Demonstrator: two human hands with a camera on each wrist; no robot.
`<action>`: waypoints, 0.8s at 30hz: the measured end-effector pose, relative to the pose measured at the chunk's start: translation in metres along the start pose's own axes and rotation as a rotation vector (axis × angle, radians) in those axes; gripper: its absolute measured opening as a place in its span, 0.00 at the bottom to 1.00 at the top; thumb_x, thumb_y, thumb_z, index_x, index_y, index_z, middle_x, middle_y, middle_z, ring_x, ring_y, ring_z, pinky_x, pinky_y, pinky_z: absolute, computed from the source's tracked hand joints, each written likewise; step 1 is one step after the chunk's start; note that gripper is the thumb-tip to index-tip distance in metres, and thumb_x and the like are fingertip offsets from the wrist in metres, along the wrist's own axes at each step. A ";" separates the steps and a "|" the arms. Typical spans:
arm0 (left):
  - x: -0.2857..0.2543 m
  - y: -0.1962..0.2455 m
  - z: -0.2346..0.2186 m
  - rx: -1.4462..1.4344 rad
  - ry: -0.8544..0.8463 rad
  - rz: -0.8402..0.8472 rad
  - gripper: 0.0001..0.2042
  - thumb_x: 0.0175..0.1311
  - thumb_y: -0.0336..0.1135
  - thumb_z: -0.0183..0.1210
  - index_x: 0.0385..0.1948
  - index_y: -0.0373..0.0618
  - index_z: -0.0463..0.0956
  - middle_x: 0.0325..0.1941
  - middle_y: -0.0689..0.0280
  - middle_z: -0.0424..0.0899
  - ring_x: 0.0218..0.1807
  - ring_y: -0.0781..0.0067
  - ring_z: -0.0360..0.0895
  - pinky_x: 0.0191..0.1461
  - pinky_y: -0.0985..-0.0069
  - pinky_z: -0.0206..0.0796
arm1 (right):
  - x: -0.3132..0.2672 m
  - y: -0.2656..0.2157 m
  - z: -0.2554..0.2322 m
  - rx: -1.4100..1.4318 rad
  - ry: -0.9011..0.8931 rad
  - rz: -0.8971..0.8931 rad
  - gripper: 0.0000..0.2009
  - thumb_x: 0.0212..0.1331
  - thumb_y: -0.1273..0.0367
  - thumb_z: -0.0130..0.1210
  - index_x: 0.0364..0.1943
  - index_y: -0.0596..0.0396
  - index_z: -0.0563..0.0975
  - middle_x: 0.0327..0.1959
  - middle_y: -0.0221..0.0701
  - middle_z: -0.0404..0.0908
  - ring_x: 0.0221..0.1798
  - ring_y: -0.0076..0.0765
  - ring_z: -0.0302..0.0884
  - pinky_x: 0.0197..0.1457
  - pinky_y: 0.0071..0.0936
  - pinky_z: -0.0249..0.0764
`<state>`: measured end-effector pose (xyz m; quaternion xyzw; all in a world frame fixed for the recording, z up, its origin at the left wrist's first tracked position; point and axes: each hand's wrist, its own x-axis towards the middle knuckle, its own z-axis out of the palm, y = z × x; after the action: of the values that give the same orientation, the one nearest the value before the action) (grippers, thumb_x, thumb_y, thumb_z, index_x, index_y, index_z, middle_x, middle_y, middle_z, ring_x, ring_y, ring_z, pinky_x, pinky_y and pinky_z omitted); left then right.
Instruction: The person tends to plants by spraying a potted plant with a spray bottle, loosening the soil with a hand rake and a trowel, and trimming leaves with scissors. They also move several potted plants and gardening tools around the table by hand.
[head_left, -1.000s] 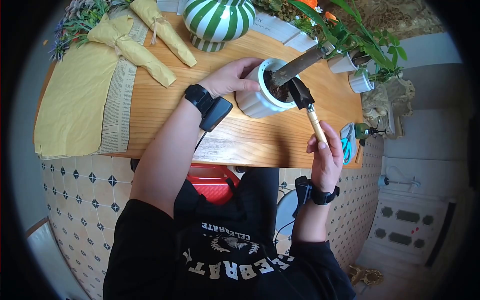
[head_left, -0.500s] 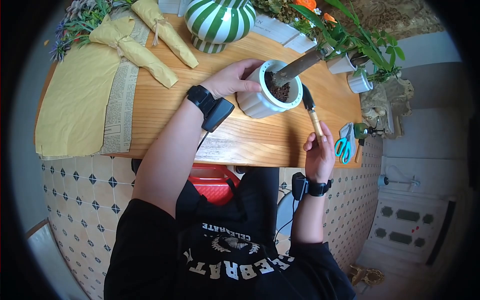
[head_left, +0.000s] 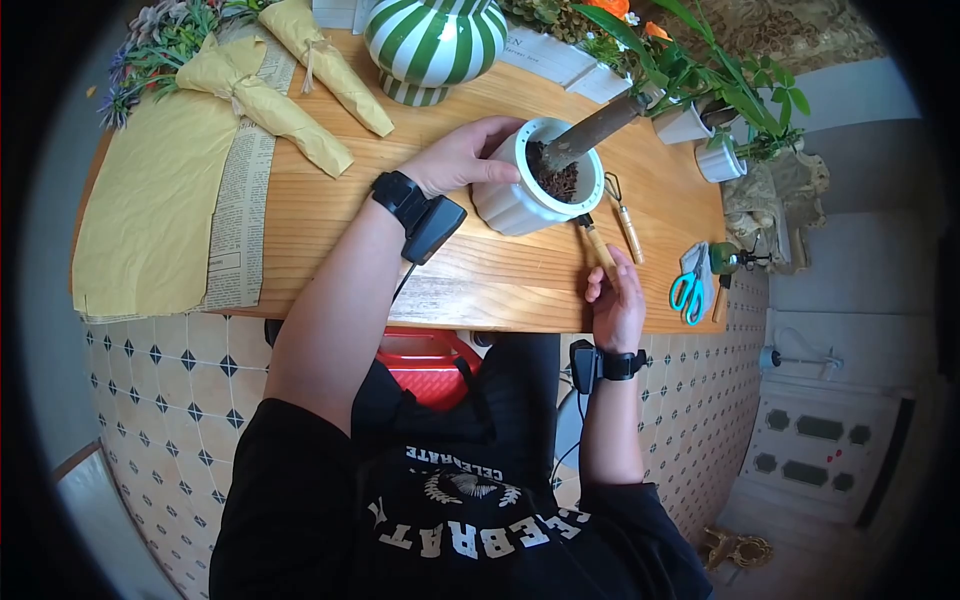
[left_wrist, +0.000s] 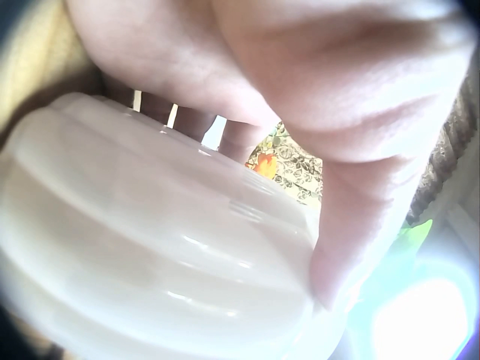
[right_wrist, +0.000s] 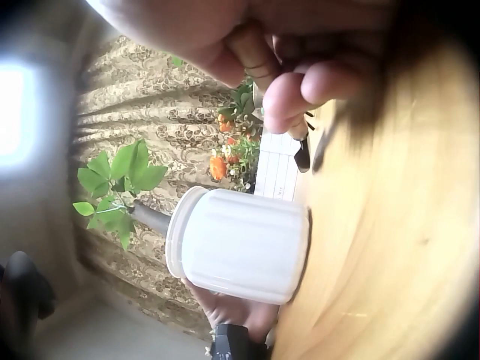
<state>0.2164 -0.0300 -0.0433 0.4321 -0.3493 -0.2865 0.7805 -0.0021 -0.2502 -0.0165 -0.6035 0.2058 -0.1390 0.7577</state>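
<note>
My left hand (head_left: 463, 160) grips the white fluted pot (head_left: 505, 205), its thumb over the rim and the other fingers round the far side. In the left wrist view the thumb (left_wrist: 341, 240) presses near the rim. Dark brown soil (head_left: 560, 184) fills the pot around a thick grey-brown stem (head_left: 596, 132). My right hand (head_left: 619, 305), low at the table's front edge, holds a small trowel by its wooden handle (head_left: 600, 246). The trowel's dark blade (right_wrist: 302, 156) shows close to the tabletop in the right wrist view; in the head view the pot mostly hides it.
A small wooden-handled tool (head_left: 630, 234) with a looped metal head lies right of the pot. Scissors with turquoise handles (head_left: 687, 298) rest farther right. Behind stand a green-striped vase (head_left: 437, 45) and potted plants (head_left: 720, 160). Paper-wrapped bundles (head_left: 290, 125) lie on the left.
The trowel has gone from over the pot's mouth to beside the pot, lower and nearer the table. My right hand moved leftward, uncovering the looped tool. The left hand stays on the pot.
</note>
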 end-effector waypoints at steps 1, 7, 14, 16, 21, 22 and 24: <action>0.000 0.001 0.000 0.006 0.002 0.000 0.42 0.46 0.45 0.70 0.62 0.37 0.58 0.61 0.57 0.68 0.64 0.66 0.64 0.68 0.71 0.53 | -0.001 0.001 0.001 -0.011 0.000 -0.013 0.20 0.66 0.65 0.45 0.57 0.64 0.66 0.27 0.33 0.75 0.26 0.24 0.67 0.32 0.20 0.65; 0.000 0.003 0.002 0.008 -0.004 0.007 0.42 0.46 0.46 0.70 0.62 0.36 0.58 0.61 0.57 0.68 0.64 0.66 0.64 0.68 0.71 0.52 | -0.003 0.005 0.007 -0.086 0.030 -0.052 0.17 0.64 0.67 0.46 0.55 0.61 0.68 0.27 0.31 0.76 0.25 0.21 0.67 0.30 0.16 0.65; 0.000 0.001 0.000 0.017 -0.003 -0.012 0.43 0.46 0.47 0.70 0.62 0.36 0.57 0.61 0.57 0.68 0.63 0.66 0.64 0.68 0.70 0.53 | -0.012 0.016 0.016 -0.242 0.039 -0.166 0.18 0.58 0.78 0.51 0.54 0.59 0.68 0.34 0.29 0.75 0.29 0.17 0.69 0.32 0.13 0.66; 0.000 0.000 0.000 0.021 -0.004 -0.006 0.43 0.46 0.47 0.70 0.62 0.36 0.57 0.61 0.57 0.68 0.63 0.66 0.64 0.68 0.70 0.53 | -0.014 0.017 0.021 -0.254 0.064 -0.194 0.18 0.58 0.77 0.51 0.54 0.60 0.69 0.32 0.29 0.75 0.28 0.17 0.69 0.32 0.13 0.66; 0.001 -0.002 0.000 0.037 -0.004 0.009 0.45 0.44 0.50 0.70 0.63 0.36 0.57 0.61 0.57 0.68 0.64 0.66 0.64 0.68 0.70 0.53 | -0.014 0.022 0.016 -0.265 0.060 -0.223 0.19 0.57 0.79 0.52 0.54 0.60 0.68 0.38 0.30 0.74 0.30 0.16 0.70 0.32 0.13 0.67; 0.001 -0.002 0.000 0.035 -0.009 0.010 0.45 0.44 0.51 0.70 0.63 0.36 0.57 0.61 0.57 0.68 0.64 0.66 0.64 0.68 0.70 0.53 | -0.015 0.023 0.015 -0.263 0.061 -0.224 0.19 0.57 0.78 0.52 0.54 0.60 0.69 0.38 0.30 0.74 0.31 0.16 0.70 0.32 0.13 0.68; 0.000 0.002 0.002 0.049 0.002 0.001 0.46 0.44 0.51 0.70 0.63 0.36 0.57 0.61 0.57 0.68 0.64 0.66 0.63 0.68 0.70 0.53 | -0.015 0.024 0.017 -0.262 0.077 -0.241 0.19 0.57 0.79 0.51 0.54 0.59 0.69 0.39 0.31 0.73 0.30 0.16 0.70 0.31 0.13 0.67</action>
<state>0.2147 -0.0304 -0.0410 0.4511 -0.3557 -0.2773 0.7702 -0.0084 -0.2233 -0.0349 -0.7117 0.1772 -0.2239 0.6418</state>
